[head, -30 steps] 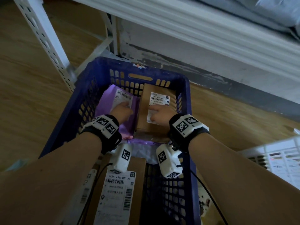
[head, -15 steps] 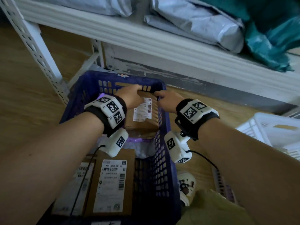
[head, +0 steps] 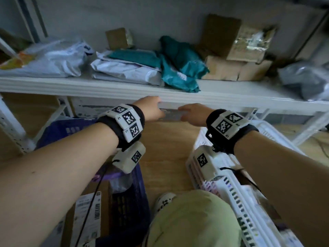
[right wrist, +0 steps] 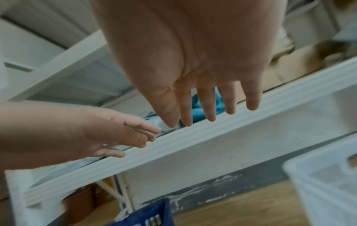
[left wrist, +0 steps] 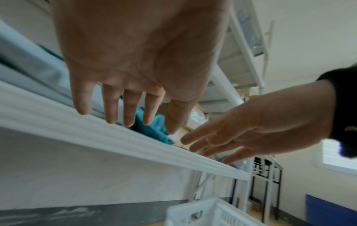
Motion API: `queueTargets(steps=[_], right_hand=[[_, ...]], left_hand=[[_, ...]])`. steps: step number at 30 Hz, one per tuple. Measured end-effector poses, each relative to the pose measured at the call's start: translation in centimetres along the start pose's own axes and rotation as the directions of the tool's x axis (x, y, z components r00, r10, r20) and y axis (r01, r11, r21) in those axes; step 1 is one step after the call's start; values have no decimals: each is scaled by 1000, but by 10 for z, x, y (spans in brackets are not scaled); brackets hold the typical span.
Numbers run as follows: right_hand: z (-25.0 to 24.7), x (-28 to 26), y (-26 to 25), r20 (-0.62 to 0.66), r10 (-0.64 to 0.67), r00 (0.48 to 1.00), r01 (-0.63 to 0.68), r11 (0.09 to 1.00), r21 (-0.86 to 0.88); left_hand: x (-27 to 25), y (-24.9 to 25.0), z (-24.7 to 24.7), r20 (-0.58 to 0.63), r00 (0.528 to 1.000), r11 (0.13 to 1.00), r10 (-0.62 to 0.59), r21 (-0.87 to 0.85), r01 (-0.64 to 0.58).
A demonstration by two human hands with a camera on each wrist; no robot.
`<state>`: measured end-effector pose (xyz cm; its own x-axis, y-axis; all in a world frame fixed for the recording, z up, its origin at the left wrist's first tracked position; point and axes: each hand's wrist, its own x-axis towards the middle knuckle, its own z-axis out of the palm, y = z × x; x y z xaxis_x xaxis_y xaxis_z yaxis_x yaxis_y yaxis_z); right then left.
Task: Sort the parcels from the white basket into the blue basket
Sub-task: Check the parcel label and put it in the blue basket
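Two bare forearms reach forward, each with a black wristband carrying white marker blocks. The left hand point(head: 150, 108) and right hand point(head: 193, 114) hang in the air just in front of the edge of a white shelf point(head: 222, 94), close together but not touching. Both hands are empty, with fingers point(left wrist: 129, 110) straight, relaxed and slightly spread.

Below the shelf and to its left, on the wooden floor, stands the blue basket point(head: 131, 202). It holds a brown cardboard parcel point(head: 89, 211) with a white shipping label, and a purple bag point(head: 106, 175) beside it. Below the shelf and to its right stands the white basket point(head: 231, 189); its contents are too blurred to tell.

On the shelf lie white mailer bags point(head: 124, 70), teal bags point(head: 179, 68) and brown boxes point(head: 235, 56).
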<state>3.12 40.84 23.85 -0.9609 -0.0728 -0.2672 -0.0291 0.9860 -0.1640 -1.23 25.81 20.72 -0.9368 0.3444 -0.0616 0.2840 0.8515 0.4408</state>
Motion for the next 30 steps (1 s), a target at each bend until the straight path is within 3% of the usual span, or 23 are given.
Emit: queueTargets(steps=[7,14,25,28,30], right_hand=[[-20,-77,110,-87,267,960,-252,956,153],[-6,-129,205,-65,441,895,-413,875,252],[85,-107,327,159,576,802,-595,796,117],[106,-90,349,218,617,756,-652,739,169],[119,-81,364,232,614,754,-656,722,221]], left_hand=[[-3,137,24,34,980,979,195,56,-196],[-1,229,72,157,925,936,345,21,-352],[61,271,208,438,843,944,314,-48,-327],[89,276,234,492,826,957,276,-60,-284],[105,280,249,524,814,965,253,-74,-252]])
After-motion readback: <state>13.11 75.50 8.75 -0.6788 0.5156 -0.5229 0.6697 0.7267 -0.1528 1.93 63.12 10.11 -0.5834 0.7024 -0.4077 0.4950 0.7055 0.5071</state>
